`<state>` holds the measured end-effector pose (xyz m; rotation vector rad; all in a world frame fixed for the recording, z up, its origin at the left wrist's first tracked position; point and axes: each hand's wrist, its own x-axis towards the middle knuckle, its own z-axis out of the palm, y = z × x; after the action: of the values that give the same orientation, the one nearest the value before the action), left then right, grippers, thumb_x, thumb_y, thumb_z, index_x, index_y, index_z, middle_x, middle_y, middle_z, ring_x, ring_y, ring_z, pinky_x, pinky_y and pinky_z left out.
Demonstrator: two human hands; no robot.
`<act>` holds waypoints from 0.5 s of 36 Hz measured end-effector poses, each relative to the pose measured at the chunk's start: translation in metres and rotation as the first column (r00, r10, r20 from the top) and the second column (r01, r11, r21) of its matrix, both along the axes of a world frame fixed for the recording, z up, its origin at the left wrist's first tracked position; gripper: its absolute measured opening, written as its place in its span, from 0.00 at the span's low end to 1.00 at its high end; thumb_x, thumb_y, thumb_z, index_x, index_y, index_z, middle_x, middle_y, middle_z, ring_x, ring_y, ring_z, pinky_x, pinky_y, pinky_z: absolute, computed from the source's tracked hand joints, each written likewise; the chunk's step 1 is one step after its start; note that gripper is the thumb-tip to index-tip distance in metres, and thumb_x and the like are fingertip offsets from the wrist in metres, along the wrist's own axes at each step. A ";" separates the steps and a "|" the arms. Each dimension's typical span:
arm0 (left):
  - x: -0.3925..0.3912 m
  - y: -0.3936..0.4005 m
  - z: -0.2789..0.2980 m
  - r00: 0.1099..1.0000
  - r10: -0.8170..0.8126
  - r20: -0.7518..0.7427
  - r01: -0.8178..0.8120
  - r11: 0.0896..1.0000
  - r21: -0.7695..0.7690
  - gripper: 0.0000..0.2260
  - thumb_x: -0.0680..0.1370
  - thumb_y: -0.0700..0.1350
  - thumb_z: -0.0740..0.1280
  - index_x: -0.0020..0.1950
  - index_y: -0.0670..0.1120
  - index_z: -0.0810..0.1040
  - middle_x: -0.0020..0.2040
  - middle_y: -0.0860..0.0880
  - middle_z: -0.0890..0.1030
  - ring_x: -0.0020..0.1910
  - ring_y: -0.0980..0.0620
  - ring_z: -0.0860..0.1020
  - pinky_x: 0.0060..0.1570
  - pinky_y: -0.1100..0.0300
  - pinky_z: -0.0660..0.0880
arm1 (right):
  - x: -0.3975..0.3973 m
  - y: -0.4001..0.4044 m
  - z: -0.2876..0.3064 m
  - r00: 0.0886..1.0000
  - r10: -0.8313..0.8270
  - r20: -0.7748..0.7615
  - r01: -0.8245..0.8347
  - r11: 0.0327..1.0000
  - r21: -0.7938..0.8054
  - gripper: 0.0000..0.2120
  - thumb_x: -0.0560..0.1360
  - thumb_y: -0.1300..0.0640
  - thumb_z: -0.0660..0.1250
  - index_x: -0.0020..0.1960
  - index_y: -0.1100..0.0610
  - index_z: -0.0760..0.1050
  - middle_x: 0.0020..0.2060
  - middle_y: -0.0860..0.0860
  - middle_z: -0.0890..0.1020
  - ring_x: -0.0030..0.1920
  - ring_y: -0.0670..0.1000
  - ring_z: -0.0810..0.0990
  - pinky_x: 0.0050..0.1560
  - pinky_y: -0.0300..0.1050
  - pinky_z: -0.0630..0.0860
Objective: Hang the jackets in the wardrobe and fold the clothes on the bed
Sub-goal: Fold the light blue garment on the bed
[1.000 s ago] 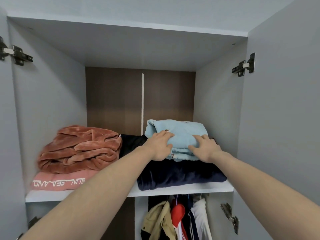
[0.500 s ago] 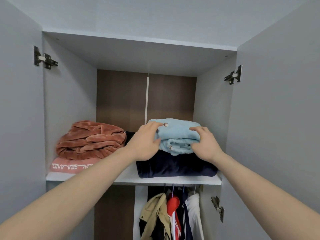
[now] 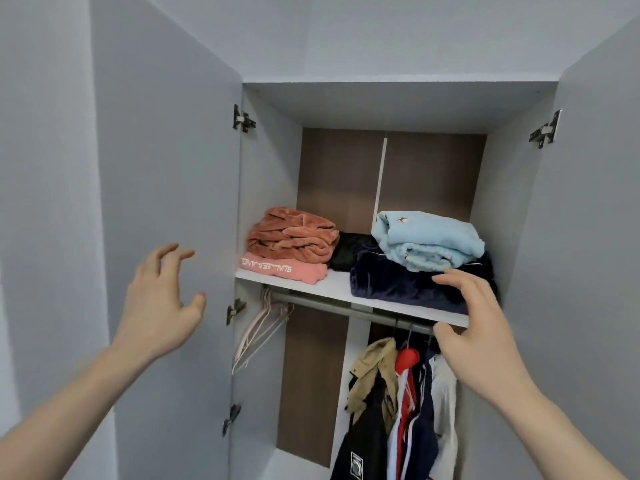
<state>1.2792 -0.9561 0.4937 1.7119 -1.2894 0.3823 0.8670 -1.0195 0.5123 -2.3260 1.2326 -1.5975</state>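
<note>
1. We stand before the open wardrobe (image 3: 512,209), both hands raised and holding nothing: the left hand (image 3: 162,303) hangs with fingers spread in front of the left door (image 3: 166,202), and the right hand (image 3: 478,327) hovers, fingers loose, near the front edge of the shelf (image 3: 332,285).

2. We judge the storing step complete: the folded light-blue garment (image 3: 429,240) sits on top of the navy garment (image 3: 398,282) at the right of the shelf, with neither hand touching it.

3. To the left, a rust-coloured fleece (image 3: 291,233) lies on a pink top (image 3: 287,270), with a black item (image 3: 349,251) between the two stacks.

4. Under the shelf, jackets (image 3: 398,393) hang from the rail (image 3: 346,304) at the right; bare hangers (image 3: 259,327) crowd the rail's left end.

5. The next move, in our judgement, calls for turning back to the bed, which is out of sight, for any remaining clothes, or else swinging both doors closed; we cannot tell which.

6. The room shows pale grey walls and a wardrobe with a brown back panel (image 3: 339,174).
</note>
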 end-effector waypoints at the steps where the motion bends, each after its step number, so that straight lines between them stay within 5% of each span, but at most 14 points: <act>1: 0.007 0.015 -0.001 0.999 0.049 -0.010 -0.049 0.998 -0.025 0.32 0.69 0.51 0.67 0.73 0.45 0.69 0.75 0.42 0.65 0.70 0.36 0.67 0.68 0.40 0.67 | -0.005 0.012 0.000 1.000 0.006 0.008 -0.006 1.000 -0.010 0.34 0.69 0.71 0.65 0.66 0.40 0.71 0.66 0.32 0.68 0.71 0.36 0.66 0.60 0.27 0.64; 5: 0.034 0.058 -0.007 0.982 0.170 -0.087 -0.178 0.979 -0.101 0.40 0.65 0.52 0.66 0.76 0.43 0.62 0.76 0.39 0.61 0.73 0.37 0.62 0.72 0.41 0.62 | -0.025 0.055 -0.004 0.997 -0.008 0.075 0.014 0.997 -0.073 0.33 0.67 0.72 0.67 0.64 0.43 0.73 0.66 0.39 0.71 0.69 0.39 0.69 0.66 0.40 0.65; 10: 0.073 0.065 -0.016 0.944 0.254 -0.211 -0.241 0.967 0.083 0.48 0.70 0.48 0.78 0.81 0.38 0.53 0.79 0.37 0.59 0.78 0.36 0.58 0.76 0.43 0.57 | -0.049 0.096 -0.014 0.977 -0.070 0.201 0.109 0.976 -0.189 0.34 0.66 0.74 0.68 0.61 0.41 0.73 0.65 0.40 0.71 0.66 0.33 0.68 0.66 0.27 0.64; 13: 0.083 0.058 -0.020 0.942 0.182 -0.281 -0.117 0.965 0.234 0.49 0.72 0.45 0.79 0.82 0.39 0.51 0.80 0.39 0.61 0.77 0.37 0.62 0.75 0.43 0.61 | -0.065 0.116 -0.018 0.969 -0.115 0.219 0.177 0.941 -0.287 0.25 0.68 0.65 0.66 0.62 0.45 0.73 0.65 0.45 0.71 0.68 0.39 0.68 0.69 0.30 0.62; 16: 0.080 0.052 -0.024 0.924 0.086 -0.373 0.012 0.967 0.253 0.38 0.70 0.40 0.80 0.74 0.40 0.64 0.72 0.39 0.72 0.69 0.37 0.72 0.68 0.43 0.70 | -0.083 0.128 -0.025 0.953 -0.209 0.220 0.274 0.906 -0.324 0.26 0.66 0.58 0.62 0.64 0.52 0.72 0.68 0.53 0.70 0.71 0.53 0.67 0.75 0.43 0.59; 18: 0.077 0.047 -0.028 0.920 0.088 -0.382 0.002 0.974 0.229 0.28 0.69 0.38 0.80 0.64 0.42 0.70 0.63 0.39 0.78 0.61 0.37 0.77 0.63 0.45 0.73 | -0.096 0.131 -0.034 0.933 -0.266 0.242 0.329 0.902 -0.279 0.31 0.65 0.58 0.64 0.69 0.52 0.69 0.72 0.50 0.66 0.75 0.53 0.64 0.76 0.55 0.60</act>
<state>1.3561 -0.9088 0.4657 1.8910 -1.0297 -0.0880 0.7707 -0.8888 0.4784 -2.1423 1.4343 -2.2202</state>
